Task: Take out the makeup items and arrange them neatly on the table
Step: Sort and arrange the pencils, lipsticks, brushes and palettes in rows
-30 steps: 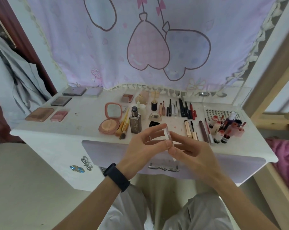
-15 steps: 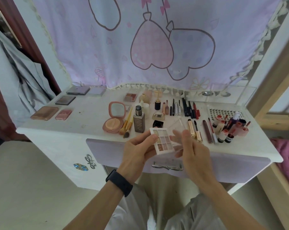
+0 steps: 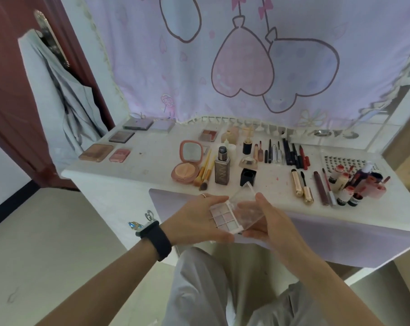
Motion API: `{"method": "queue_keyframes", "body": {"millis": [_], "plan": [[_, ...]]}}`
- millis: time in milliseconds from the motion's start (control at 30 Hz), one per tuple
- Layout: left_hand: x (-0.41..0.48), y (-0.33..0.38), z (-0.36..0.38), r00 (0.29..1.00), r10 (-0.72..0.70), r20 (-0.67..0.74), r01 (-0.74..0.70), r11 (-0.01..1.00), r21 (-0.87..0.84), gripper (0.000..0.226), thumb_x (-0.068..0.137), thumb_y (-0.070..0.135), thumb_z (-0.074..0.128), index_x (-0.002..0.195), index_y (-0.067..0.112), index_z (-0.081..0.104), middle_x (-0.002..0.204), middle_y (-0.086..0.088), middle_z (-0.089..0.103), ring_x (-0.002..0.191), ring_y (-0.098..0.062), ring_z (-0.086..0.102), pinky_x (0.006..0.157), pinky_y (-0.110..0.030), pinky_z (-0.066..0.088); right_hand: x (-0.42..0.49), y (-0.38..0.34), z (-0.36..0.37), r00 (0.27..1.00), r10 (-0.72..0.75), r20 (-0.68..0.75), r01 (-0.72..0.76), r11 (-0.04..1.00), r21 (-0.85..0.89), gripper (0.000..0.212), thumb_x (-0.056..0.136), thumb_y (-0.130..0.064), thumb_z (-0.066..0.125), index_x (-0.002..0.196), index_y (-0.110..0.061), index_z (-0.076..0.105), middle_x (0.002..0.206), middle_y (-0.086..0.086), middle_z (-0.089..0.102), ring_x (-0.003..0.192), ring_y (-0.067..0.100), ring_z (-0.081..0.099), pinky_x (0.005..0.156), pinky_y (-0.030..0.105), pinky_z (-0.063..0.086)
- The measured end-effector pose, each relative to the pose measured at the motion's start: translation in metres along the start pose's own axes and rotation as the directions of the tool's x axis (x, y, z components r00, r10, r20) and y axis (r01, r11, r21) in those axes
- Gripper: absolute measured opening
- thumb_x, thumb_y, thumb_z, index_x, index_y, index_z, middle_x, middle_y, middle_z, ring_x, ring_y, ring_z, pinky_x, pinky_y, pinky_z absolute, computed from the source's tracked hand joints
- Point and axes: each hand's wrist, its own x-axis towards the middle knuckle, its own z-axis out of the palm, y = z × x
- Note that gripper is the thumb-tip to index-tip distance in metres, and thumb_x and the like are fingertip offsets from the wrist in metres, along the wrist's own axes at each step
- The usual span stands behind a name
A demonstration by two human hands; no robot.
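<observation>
A small white eyeshadow palette (image 3: 225,218) with pastel pans lies open between my hands, just in front of the white table (image 3: 142,171). My left hand (image 3: 197,220) holds the pan half from below and the left. The clear lid (image 3: 245,205) is swung up and to the right, and my right hand (image 3: 267,222) holds it with fingers behind it. Many makeup items are laid out on the table beyond.
Flat palettes (image 3: 96,152) sit at the table's left. A pink mirror compact (image 3: 187,164), brushes (image 3: 205,174) and a foundation bottle (image 3: 222,169) stand mid-table. Pencils (image 3: 291,155), mascaras (image 3: 302,188) and small bottles (image 3: 345,187) fill the right side. A curtain hangs behind.
The palette went from shut and edge-on to fully open, its clear lid swung out to the right. Both hands dropped slightly lower, in front of the table edge.
</observation>
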Motion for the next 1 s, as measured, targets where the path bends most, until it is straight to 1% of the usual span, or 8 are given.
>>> {"method": "queue_keyframes", "body": {"millis": [167,300,433,533,633,800,900,1000], "plan": [[-0.017,-0.021,-0.001,0.983,0.040,-0.178,0.016,0.954,0.300,0.089,0.074,0.059,0.072,0.151,0.038,0.032,0.117,0.014,0.043,0.102,-0.002,0.034,0.085,-0.015,0.035,0.010,0.000,0.029,0.997,0.063,0.042,-0.063,0.998,-0.004,0.047,0.096,-0.059,0.050,0.110,-0.022,0.076,0.096,0.004,0.079,0.088,0.022,0.077,0.075,0.032,0.062],[-0.034,-0.037,-0.010,0.956,-0.001,-0.292,0.123,0.908,0.399,0.092,0.068,0.070,0.062,0.149,0.041,0.028,0.128,0.012,0.049,0.112,-0.011,0.049,0.089,-0.025,0.049,0.015,-0.005,0.058,0.990,0.006,0.138,0.000,0.999,-0.040,0.052,0.079,-0.073,0.055,0.103,-0.034,0.079,0.103,-0.005,0.079,0.092,0.015,0.076,0.078,0.028,0.062],[-0.046,-0.052,-0.039,0.911,-0.082,-0.405,0.192,0.952,0.239,0.090,0.060,0.073,0.059,0.143,0.042,0.038,0.117,0.014,0.053,0.098,-0.013,0.061,0.084,-0.030,0.055,0.029,-0.020,0.091,0.973,-0.036,0.229,0.057,0.995,-0.085,0.067,0.069,-0.086,0.041,0.107,-0.039,0.070,0.102,-0.015,0.077,0.093,0.010,0.075,0.081,0.026,0.057],[-0.048,-0.070,-0.071,0.843,-0.210,-0.495,0.249,0.968,0.014,0.085,0.060,0.064,0.070,0.140,0.040,0.048,0.115,0.017,0.058,0.093,-0.008,0.065,0.089,-0.029,0.054,0.040,-0.021,0.111,0.953,-0.128,0.274,0.192,0.955,-0.224,0.062,0.088,-0.083,0.034,0.110,-0.037,0.068,0.108,-0.019,0.074,0.102,0.008,0.070,0.094,0.032,0.053],[-0.040,-0.092,-0.110,0.778,-0.307,-0.549,0.321,0.944,-0.073,0.086,0.063,0.065,0.074,0.140,0.035,0.051,0.123,0.015,0.060,0.110,-0.010,0.060,0.093,-0.027,0.044,0.054,-0.013,0.132,0.880,-0.327,0.346,0.475,0.579,-0.663,0.045,0.099,-0.059,0.037,0.135,-0.038,0.055,0.134,-0.023,0.060,0.125,0.007,0.054,0.105,0.022,0.042],[0.007,-0.114,-0.170,0.738,-0.370,-0.564,0.374,0.920,-0.114,0.087,0.064,0.060,0.075,0.139,0.021,0.054,0.118,0.009,0.065,0.110,-0.015,0.058,0.093,-0.032,0.047,0.095,-0.002,0.185,0.649,-0.471,0.597,0.651,-0.062,-0.757,0.054,0.104,-0.031,0.043,0.154,-0.013,0.037,0.163,0.003,0.033,0.151,0.023,0.030,0.120,0.031,0.016],[0.045,-0.124,-0.191,0.760,-0.405,-0.508,0.412,0.905,-0.104,0.084,0.068,0.056,0.075,0.140,0.019,0.051,0.103,0.006,0.072,0.104,-0.017,0.063,0.092,-0.033,0.049,0.122,0.009,0.206,0.661,-0.330,0.674,0.651,-0.195,-0.734,0.067,0.105,-0.026,0.041,0.161,-0.009,0.007,0.170,0.008,0.002,0.157,0.025,0.000,0.118,0.038,-0.013],[0.085,-0.129,-0.201,0.812,-0.392,-0.432,0.390,0.916,-0.097,0.087,0.067,0.053,0.072,0.142,0.016,0.048,0.085,0.005,0.076,0.095,-0.012,0.065,0.080,-0.028,0.051,0.139,0.015,0.203,0.646,-0.289,0.707,0.656,-0.263,-0.707,0.072,0.100,-0.025,0.050,0.161,-0.007,0.016,0.169,0.012,0.013,0.156,0.028,0.014,0.122,0.041,-0.001]]}}
